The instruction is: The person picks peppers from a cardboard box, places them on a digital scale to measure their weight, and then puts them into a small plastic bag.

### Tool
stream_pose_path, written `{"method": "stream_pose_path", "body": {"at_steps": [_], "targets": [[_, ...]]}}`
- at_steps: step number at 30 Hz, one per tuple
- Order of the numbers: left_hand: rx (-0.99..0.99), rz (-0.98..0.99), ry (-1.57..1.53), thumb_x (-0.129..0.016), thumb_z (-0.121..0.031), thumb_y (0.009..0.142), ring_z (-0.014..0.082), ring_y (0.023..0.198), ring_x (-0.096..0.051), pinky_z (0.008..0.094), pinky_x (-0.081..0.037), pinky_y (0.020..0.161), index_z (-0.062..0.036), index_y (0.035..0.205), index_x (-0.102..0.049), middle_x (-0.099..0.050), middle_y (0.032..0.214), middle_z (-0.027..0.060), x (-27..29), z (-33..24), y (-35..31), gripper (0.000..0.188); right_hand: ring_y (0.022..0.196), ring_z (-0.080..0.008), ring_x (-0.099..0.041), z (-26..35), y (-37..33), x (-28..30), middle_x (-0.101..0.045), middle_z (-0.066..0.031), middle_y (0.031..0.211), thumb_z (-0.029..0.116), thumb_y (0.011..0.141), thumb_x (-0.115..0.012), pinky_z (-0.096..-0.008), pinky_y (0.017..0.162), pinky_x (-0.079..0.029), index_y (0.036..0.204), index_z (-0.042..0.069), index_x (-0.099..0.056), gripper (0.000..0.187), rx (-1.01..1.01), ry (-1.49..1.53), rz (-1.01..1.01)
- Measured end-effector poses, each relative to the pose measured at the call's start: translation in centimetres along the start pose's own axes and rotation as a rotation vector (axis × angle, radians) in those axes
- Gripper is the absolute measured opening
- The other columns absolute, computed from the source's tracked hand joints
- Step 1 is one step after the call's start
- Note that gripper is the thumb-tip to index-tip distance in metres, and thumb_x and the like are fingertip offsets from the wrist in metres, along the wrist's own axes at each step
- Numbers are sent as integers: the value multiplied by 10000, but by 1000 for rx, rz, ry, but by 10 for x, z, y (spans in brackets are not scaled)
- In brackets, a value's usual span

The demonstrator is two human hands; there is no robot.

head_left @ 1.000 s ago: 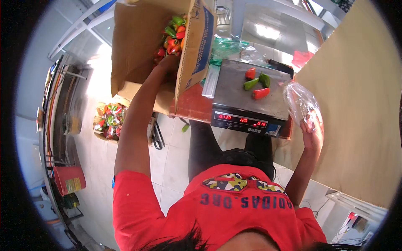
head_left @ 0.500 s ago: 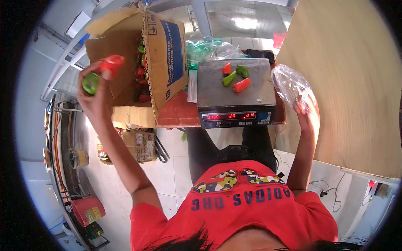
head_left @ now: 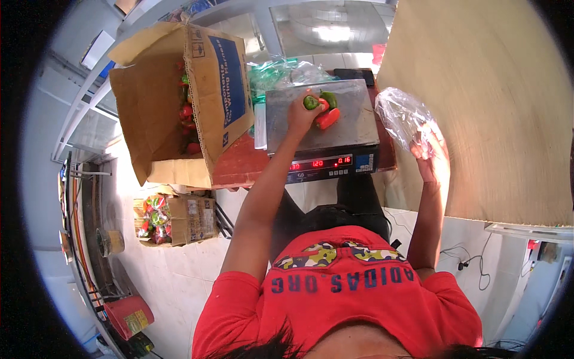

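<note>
Left hand (head_left: 301,113): over the scale at the upper middle of the frame, fingers curled round a green pepper (head_left: 310,103); a red pepper (head_left: 323,105) shows at the fingertips (whether gripped or lying on the pan, I cannot tell).
Right hand (head_left: 431,152): right of centre, fingers pinching a clear bag (head_left: 402,113), which puffs out toward the upper left.
Scale pan (head_left: 356,125): grey metal, with a second green pepper (head_left: 327,99) and a second red pepper (head_left: 327,119) lying close beside the left hand.
Display (head_left: 323,164): lit red digits along the scale's front, the left end partly behind the forearm.
Big carton (head_left: 206,137): upper left, on its side, more peppers (head_left: 186,113) inside.
Small carton (head_left: 194,218): lower left of centre, on the floor, with bagged peppers (head_left: 156,218).
Tabletop (head_left: 236,166): reddish brown, under scale and big carton.
Behind the scale: crumpled green and clear plastic (head_left: 278,76).
Board (head_left: 478,119): pale, filling the upper right.
</note>
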State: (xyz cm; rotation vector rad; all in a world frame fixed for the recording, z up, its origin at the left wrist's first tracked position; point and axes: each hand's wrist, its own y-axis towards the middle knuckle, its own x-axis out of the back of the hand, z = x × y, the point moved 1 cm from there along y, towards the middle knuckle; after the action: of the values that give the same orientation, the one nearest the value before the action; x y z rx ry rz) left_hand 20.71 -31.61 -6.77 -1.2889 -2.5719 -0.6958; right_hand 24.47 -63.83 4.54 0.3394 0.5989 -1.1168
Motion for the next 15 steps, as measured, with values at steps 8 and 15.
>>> {"method": "stream_pose_path", "body": {"at_steps": [8, 15], "targets": [[-50, 1, 32, -772, -205, 701, 215, 831, -598, 324, -464, 767, -84, 972, -625, -616, 891, 66, 21, 12, -18, 331, 574, -50, -458, -3, 6, 2, -595, -14, 882, 114, 880, -612, -216, 489, -373, 1017, 47, -573, 158, -16, 0, 53], [478, -34, -390, -678, -290, 811, 135, 728, -556, 265, -445, 659, -84, 1084, -554, -554, 840, 27, 62, 30, -43, 364, 606, -43, -480, -7, 10, -6, -599, -7, 909, 117, 885, -606, -214, 487, -377, 1025, 46, -572, 161, -36, -36, 48]]}}
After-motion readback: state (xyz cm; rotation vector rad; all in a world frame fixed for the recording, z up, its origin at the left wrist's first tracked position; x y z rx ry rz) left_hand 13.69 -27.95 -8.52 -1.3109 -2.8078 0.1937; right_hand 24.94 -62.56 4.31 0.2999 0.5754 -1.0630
